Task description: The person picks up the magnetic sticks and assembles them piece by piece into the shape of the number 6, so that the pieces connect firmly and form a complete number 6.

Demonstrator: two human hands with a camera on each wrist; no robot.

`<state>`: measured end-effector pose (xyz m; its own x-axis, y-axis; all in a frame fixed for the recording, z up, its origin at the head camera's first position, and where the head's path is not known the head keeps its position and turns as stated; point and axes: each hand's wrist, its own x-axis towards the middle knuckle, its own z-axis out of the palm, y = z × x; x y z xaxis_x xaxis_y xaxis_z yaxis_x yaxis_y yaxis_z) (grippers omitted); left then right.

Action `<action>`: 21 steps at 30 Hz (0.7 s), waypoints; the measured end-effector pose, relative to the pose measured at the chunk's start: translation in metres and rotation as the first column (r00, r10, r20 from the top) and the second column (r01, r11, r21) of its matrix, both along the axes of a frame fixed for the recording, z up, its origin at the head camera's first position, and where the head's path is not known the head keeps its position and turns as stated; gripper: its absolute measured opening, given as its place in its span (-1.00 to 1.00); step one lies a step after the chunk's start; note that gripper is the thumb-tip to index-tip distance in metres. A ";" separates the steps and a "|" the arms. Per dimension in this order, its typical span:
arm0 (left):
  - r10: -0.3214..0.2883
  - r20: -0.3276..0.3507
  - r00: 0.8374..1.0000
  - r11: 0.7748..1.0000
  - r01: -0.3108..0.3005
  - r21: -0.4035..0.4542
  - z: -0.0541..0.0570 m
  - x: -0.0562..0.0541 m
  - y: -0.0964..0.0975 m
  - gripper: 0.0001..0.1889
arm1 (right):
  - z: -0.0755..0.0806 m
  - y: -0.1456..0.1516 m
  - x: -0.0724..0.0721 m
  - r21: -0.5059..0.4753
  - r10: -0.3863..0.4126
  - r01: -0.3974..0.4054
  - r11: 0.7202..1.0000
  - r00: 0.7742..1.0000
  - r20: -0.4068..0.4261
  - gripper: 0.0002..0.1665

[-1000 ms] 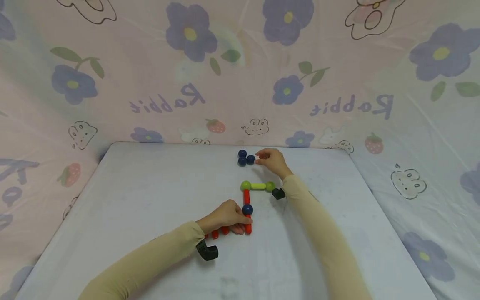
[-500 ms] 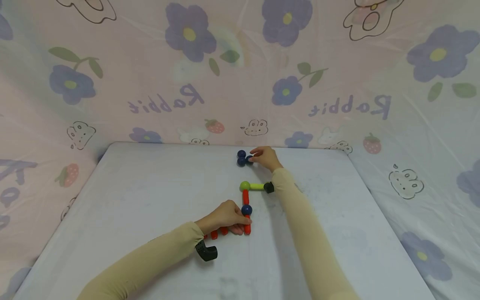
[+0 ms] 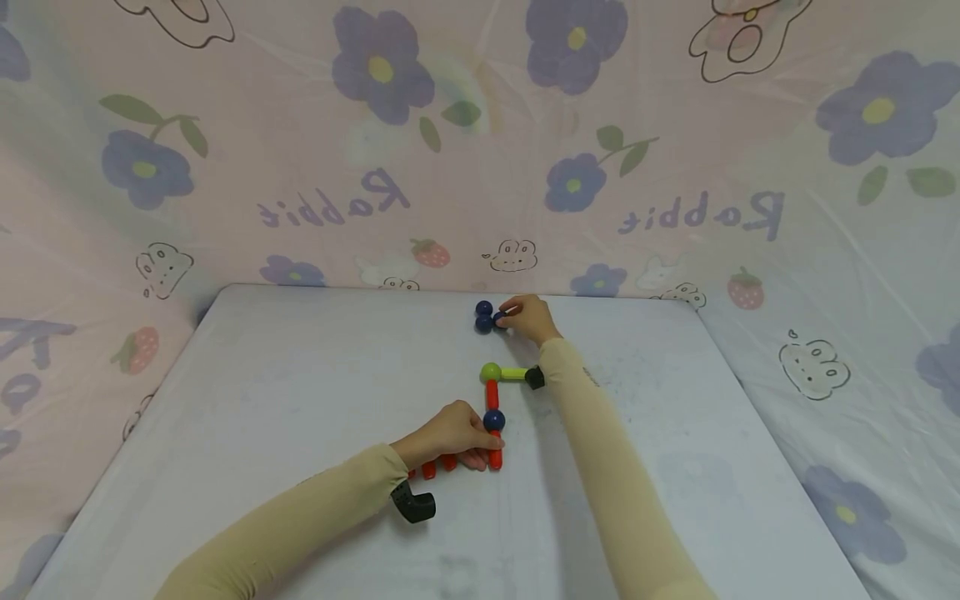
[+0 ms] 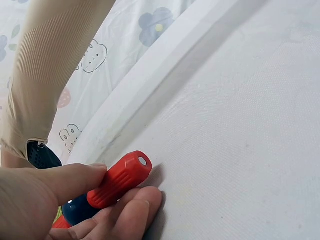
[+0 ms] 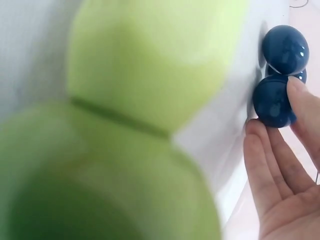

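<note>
My left hand (image 3: 452, 432) pinches a red magnetic rod (image 4: 121, 179) between thumb and fingers. That rod joins a blue ball (image 3: 494, 420), from which another red rod (image 3: 492, 394) runs to a green ball (image 3: 491, 372). A light green rod (image 3: 513, 374) extends rightward from there, its far end hidden by the right wrist. At the back of the table, my right hand (image 3: 531, 318) has thumb and fingertips on a dark blue ball (image 5: 272, 101), pinching it. Two more dark blue balls (image 3: 483, 308) touch or nearly touch it.
Several loose red rods (image 3: 429, 470) lie partly hidden beneath the left hand and wrist. The white table (image 3: 322, 358) ends at a patterned cloth (image 3: 465, 200) behind the balls. Each wrist carries a black camera mount (image 3: 414, 504).
My right hand has moved left to the nearest dark blue ball and taken hold of it. The left hand keeps its place on the red rod.
</note>
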<state>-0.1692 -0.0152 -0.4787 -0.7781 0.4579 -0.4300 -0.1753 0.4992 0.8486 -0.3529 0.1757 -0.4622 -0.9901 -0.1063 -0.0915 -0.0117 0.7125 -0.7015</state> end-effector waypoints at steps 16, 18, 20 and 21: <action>-0.004 -0.007 1.000 1.000 0.003 -0.012 0.004 0.001 0.000 -0.75 | 0.011 0.004 0.010 0.019 0.038 -0.038 0.999 0.999 -0.020 -0.59; -0.001 -0.005 1.000 1.000 0.001 -0.015 0.004 0.001 0.001 -0.74 | 0.014 0.006 0.013 0.004 0.050 -0.050 0.999 0.998 -0.032 -0.58; 0.002 0.003 1.000 1.000 -0.002 -0.015 0.003 0.001 0.001 -0.74 | 0.017 0.009 0.016 -0.010 0.061 -0.062 0.998 0.997 -0.048 -0.57; 0.003 0.006 1.000 1.000 -0.003 -0.015 0.002 0.000 0.001 -0.73 | 0.019 0.011 0.018 -0.016 0.067 -0.068 0.998 0.996 -0.059 -0.56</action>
